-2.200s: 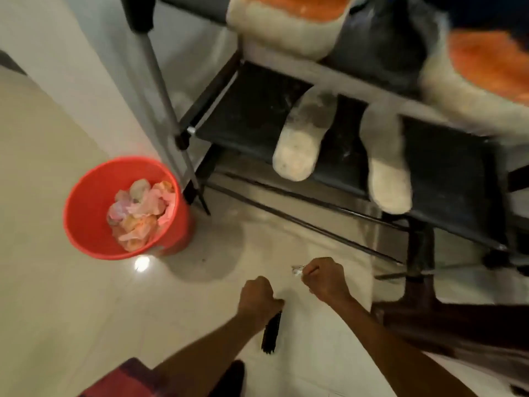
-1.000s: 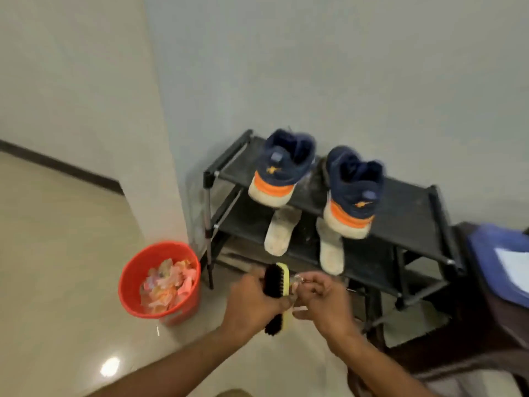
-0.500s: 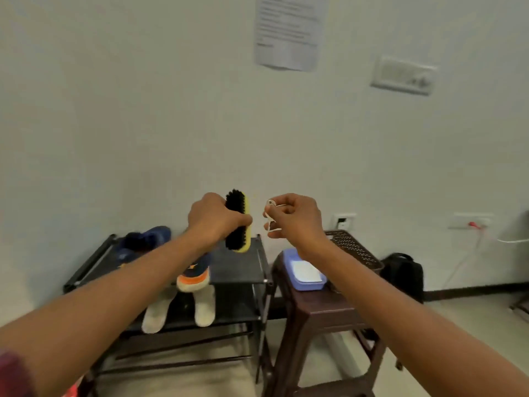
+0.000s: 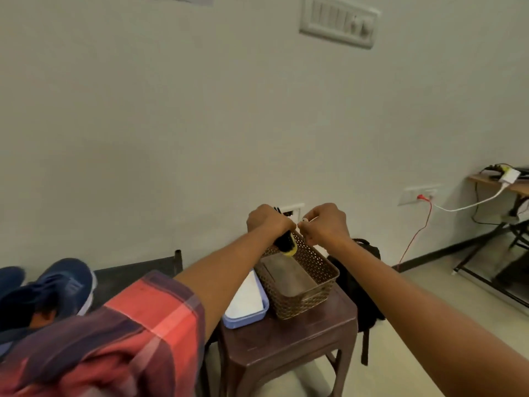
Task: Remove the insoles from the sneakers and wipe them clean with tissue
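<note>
**Inspection: both hands occupied above the stool; sneakers at lower left**

Hands: two, raised side by side at centre frame, just above the far end of the basket.
- Left hand point(image 4: 269, 222): fingers curled round one brush point(image 4: 286, 244), which has black bristles and a yellow back. Its lower end hangs over the basket rim.
- Right hand point(image 4: 325, 224): fingertips pinch one small white item point(image 4: 305, 220), too small to identify. It sits just beside the left hand's knuckles.

Sneakers point(image 4: 64, 285): two, navy, at the lower left edge of the frame, on one dark shoe rack point(image 4: 134, 272). Both are partly hidden behind one red plaid sleeve point(image 4: 120, 339) on the left arm.

Stool point(image 4: 286, 348): one, dark brown, at lower centre. It bears two items that stand touching:
- one brown perforated basket point(image 4: 300, 306)
- one blue tray point(image 4: 246, 319) with white contents, to the basket's left; the material cannot be told.

Floor and wall:
- one black bag point(image 4: 350, 285) behind the stool
- one switch panel point(image 4: 339, 22) at upper right
- two wall sockets, one behind the hands point(image 4: 293, 208) and one at right point(image 4: 420, 193)
- one red cable point(image 4: 415, 234) leads down from the right socket.
</note>
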